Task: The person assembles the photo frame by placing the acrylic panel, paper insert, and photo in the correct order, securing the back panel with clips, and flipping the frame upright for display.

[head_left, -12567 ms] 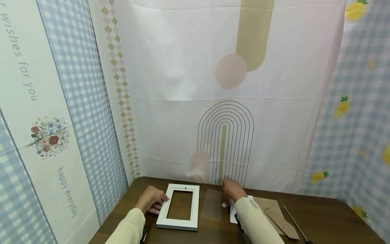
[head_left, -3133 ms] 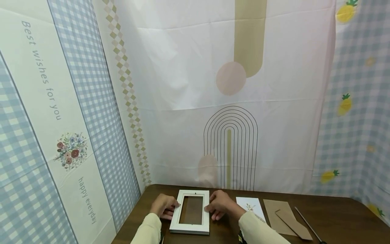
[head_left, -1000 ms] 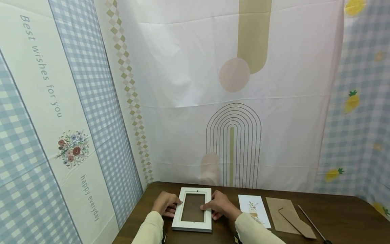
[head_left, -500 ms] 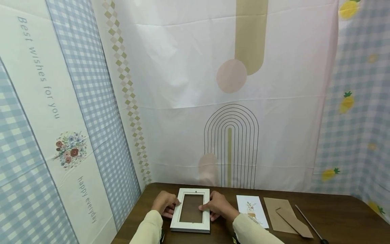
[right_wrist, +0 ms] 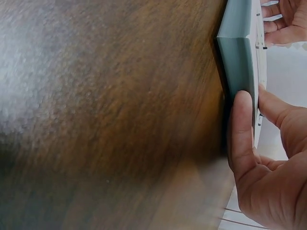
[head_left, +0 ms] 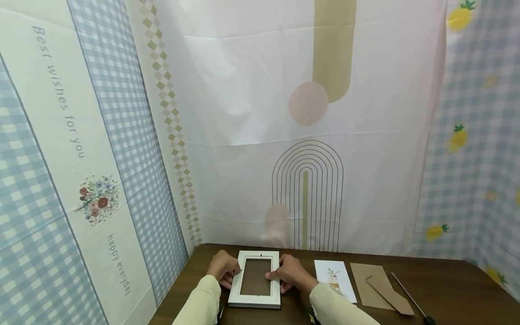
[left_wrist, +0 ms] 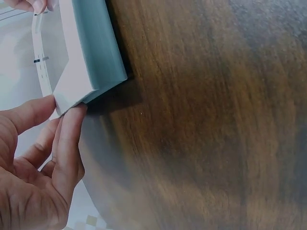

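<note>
A white picture frame (head_left: 254, 299) lies on the table with its back up, small dark tabs showing along its inner edge. Its opening appears covered by a clear sheet (head_left: 256, 277), hard to make out against the brown wood. My left hand (head_left: 223, 267) pinches the left side, thumb on top and fingers against the outer edge; the left wrist view shows these fingers (left_wrist: 67, 148) at the frame's corner. On the opposite side my right hand (head_left: 291, 272) grips the frame, its thumb reaching over the inner edge. The right wrist view shows a finger (right_wrist: 242, 120) along the outer side.
Right of the frame lies a white card (head_left: 334, 279) with a plant print. Beyond it sits a brown backing board (head_left: 371, 282) with its stand leg (head_left: 392, 298), then a screwdriver (head_left: 410, 291). A patterned cloth (head_left: 243, 189) hangs behind the table (head_left: 447, 289).
The clear sheet lay right of the frame at first, under my right hand; that spot now shows bare wood. My right hand has come to the frame's right side. Lately both hands barely move.
</note>
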The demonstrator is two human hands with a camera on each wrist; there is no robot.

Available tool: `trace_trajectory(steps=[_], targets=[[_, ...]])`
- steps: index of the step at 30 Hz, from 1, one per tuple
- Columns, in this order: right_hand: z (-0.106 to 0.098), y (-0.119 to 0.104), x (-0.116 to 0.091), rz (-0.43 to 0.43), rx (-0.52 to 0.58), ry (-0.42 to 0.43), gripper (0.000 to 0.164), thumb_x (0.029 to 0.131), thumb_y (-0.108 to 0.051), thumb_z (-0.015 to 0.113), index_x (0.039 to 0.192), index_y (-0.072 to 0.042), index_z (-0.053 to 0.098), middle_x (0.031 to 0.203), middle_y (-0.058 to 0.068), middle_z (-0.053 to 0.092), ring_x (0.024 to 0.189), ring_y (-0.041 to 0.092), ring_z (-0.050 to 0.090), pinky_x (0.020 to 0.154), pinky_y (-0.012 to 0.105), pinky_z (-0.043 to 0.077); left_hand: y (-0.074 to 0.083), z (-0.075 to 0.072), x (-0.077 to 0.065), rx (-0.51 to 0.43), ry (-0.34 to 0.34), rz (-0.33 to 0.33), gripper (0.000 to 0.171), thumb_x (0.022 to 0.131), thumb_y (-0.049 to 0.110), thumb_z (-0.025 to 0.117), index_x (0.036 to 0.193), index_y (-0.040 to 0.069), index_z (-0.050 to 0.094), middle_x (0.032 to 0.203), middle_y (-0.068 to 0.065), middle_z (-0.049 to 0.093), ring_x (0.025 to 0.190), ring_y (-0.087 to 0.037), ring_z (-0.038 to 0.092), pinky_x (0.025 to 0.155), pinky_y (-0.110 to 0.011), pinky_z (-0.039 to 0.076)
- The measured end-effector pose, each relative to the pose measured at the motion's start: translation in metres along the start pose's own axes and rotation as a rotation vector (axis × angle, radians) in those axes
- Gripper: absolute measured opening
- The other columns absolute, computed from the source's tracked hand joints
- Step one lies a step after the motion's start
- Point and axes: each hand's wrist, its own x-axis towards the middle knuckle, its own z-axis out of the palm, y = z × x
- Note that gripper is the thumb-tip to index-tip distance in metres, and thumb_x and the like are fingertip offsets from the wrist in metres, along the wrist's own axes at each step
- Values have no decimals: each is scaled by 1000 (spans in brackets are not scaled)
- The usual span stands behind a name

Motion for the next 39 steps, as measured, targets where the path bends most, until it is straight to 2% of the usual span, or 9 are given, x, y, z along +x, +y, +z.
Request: trace_trajectory(steps=[5, 13, 18, 25, 33, 39], targets=[[2, 2, 3, 12, 15, 12, 62, 89, -15, 97, 133, 9, 60, 87, 18, 68, 48, 15, 62, 47, 31, 64, 1, -2, -1, 15, 4, 8, 10, 85, -3, 77, 85, -8, 68, 77, -19, 69, 59, -28, 69, 54, -45, 71], [-4, -1, 5, 10, 23, 27, 79, 89, -15, 97, 148, 13, 54, 93, 18, 68, 50, 17, 63, 47, 32, 64, 9, -6, 3, 18, -14, -3, 8, 85, -3, 75, 87, -10, 71, 80, -20, 71, 59, -25, 67, 56, -43, 71], [-11, 0, 4, -1, -1, 35, 79, 90, -17, 97, 149, 12, 54, 92, 17, 69, 50, 17, 64, 47, 33, 65, 14, -3, -1, -14, -41, 6, 10, 85, -2, 75, 89, -10, 72, 82, -20, 72, 60, -25, 67, 58, -43, 72], [-20, 7, 1, 13, -17, 46, 63, 89, -17, 97, 136, 8, 63, 84, 15, 70, 50, 17, 63, 46, 32, 64, 16, 9, -2, -14, -62, 13, 11, 86, -2, 75, 91, -11, 72, 84, -22, 73, 61, -26, 69, 58, -42, 72], [-36, 14, -6, 34, -40, 52, 73, 90, -19, 97, 145, 10, 59, 91, 15, 70, 55, 19, 67, 48, 33, 65, 28, 21, -5, 4, -82, 16, 10, 88, -1, 76, 86, -9, 71, 77, -19, 71, 57, -23, 68, 58, -40, 72], [-47, 17, -10, 38, -30, 54, 69, 90, -18, 97, 141, 11, 60, 89, 16, 70, 55, 19, 65, 48, 32, 64, 36, 31, -5, 9, -93, 28, 11, 88, 0, 76, 84, -9, 71, 76, -19, 71, 57, -23, 68, 58, -40, 72]])
